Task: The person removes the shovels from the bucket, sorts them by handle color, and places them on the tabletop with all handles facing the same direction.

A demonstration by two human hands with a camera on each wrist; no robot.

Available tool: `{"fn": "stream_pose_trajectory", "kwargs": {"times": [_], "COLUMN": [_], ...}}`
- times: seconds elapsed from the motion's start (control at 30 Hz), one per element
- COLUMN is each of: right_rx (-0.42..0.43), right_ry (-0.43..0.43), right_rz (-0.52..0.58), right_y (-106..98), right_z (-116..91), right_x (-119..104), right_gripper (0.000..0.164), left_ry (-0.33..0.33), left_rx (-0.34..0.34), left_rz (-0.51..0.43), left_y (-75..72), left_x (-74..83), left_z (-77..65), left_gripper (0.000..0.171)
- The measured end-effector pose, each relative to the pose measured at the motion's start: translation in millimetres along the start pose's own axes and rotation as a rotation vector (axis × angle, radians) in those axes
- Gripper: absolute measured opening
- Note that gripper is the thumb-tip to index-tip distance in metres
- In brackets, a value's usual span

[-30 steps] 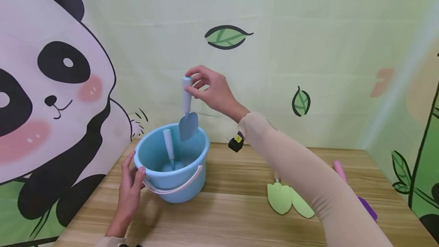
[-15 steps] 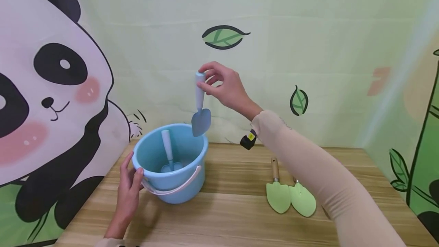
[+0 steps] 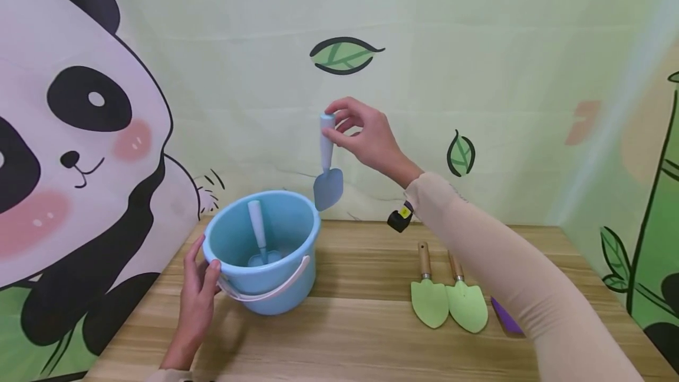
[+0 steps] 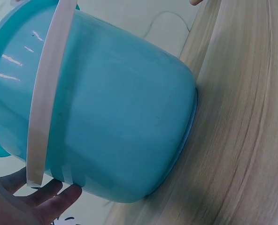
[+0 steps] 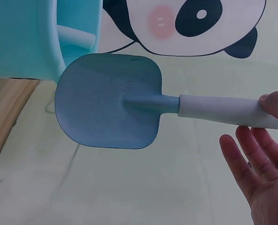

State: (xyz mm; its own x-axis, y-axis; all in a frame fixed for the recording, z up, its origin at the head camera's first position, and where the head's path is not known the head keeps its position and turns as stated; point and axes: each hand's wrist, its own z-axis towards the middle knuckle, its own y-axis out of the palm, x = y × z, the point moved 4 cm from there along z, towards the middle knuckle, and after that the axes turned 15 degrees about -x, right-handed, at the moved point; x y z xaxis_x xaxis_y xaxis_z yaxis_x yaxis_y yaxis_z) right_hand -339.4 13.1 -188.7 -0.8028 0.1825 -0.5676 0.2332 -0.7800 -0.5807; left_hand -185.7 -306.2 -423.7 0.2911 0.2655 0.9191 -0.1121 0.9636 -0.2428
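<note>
A light-blue bucket [image 3: 286, 290] with a pale carrying handle [image 3: 283, 287] stands on the table. My left hand [image 3: 193, 302] rests against its left side at the rim; in the left wrist view its fingers [image 4: 61, 201] lie against the outer wall. Inside the bucket leans a small blue shovel [image 3: 257, 224], grip end up. With thumb and fingertips my right hand [image 3: 371, 137] pinches the end of another small blue shovel [image 3: 328, 189], held upright, blade down, just right of the bucket's far rim. The right wrist view shows its flat, rounded blade [image 5: 108, 103].
Two green trowels [image 3: 429, 302] with wooden handles lie side by side on the wooden table [image 3: 361, 341], right of the bucket. A purple blade [image 3: 506, 316] shows partly beneath the right sleeve [image 3: 488, 258]. Behind stands a printed panda backdrop [image 3: 254, 75].
My right hand has carried the blue shovel rightward from over the bucket's opening to beside its rim. The left hand stays at the bucket. The green trowels have come into fuller view.
</note>
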Motion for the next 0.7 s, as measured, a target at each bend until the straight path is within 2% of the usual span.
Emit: {"fn": "stream_pose_trajectory", "kwargs": {"times": [0.7], "right_rx": [0.036], "right_ry": [0.064], "right_rz": [0.026], "right_y": [-20], "right_z": [-34], "right_x": [26], "right_gripper": [0.032], "left_ry": [0.007], "left_rx": [0.003], "left_rz": [-0.014], "left_y": [1.0], "left_x": [1.6], "left_z": [-0.1], "left_gripper": [0.059]}}
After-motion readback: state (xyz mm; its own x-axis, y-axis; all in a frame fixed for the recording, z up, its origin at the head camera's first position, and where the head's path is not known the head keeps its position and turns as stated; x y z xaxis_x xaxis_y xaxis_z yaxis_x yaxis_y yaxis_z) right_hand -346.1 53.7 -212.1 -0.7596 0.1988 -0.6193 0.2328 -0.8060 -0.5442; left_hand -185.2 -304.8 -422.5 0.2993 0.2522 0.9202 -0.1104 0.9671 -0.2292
